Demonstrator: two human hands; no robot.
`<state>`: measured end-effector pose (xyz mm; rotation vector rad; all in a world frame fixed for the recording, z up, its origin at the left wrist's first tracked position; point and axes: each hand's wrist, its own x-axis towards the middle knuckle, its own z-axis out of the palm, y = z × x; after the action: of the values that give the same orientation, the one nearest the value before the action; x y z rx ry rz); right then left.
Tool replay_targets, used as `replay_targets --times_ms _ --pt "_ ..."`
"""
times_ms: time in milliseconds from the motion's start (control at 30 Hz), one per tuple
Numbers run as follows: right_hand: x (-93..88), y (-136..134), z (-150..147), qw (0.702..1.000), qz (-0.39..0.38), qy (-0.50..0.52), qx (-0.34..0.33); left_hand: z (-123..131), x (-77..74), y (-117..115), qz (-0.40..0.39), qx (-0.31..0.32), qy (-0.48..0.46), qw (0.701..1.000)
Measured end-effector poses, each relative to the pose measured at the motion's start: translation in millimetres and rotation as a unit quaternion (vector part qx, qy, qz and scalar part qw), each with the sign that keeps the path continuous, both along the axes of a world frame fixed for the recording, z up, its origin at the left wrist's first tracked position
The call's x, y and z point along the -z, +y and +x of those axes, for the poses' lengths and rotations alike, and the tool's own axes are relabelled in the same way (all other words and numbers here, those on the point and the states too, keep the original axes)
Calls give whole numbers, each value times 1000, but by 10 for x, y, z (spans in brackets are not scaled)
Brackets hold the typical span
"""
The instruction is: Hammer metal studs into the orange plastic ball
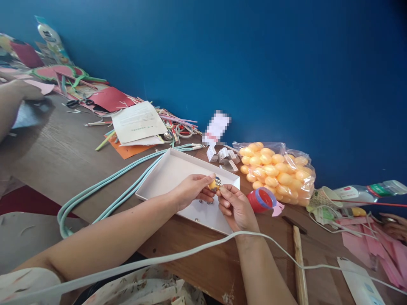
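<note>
Between thumb and fingers, my left hand (190, 189) grips a small orange plastic egg (214, 184) whose near side is covered with silvery balls. My right hand (237, 205) is pinched at the egg's right side; whether a ball sits between its fingertips is hidden. Both hands are over a shallow white box lid (178, 163), in which several loose metal balls (197, 220) lie. Just right of my right hand is a red cup (259, 200) with a purple rim and a pink paper piece.
A clear bag of orange eggs (276, 169) stands by the blue wall. Pale blue cords (104, 186) loop on the left. A white cable (190, 257) crosses in front of my forearms. Scissors (79, 101), papers and straws lie further left. Other people's hands (23, 91) show at both edges.
</note>
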<state>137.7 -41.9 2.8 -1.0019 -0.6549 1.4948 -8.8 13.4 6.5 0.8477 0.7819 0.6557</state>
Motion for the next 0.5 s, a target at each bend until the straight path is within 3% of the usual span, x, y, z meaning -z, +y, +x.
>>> replay_targets --times_ms 500 --pt "21 3 -41 1000 15 20 15 -10 4 8 5 -4 -10 1000"
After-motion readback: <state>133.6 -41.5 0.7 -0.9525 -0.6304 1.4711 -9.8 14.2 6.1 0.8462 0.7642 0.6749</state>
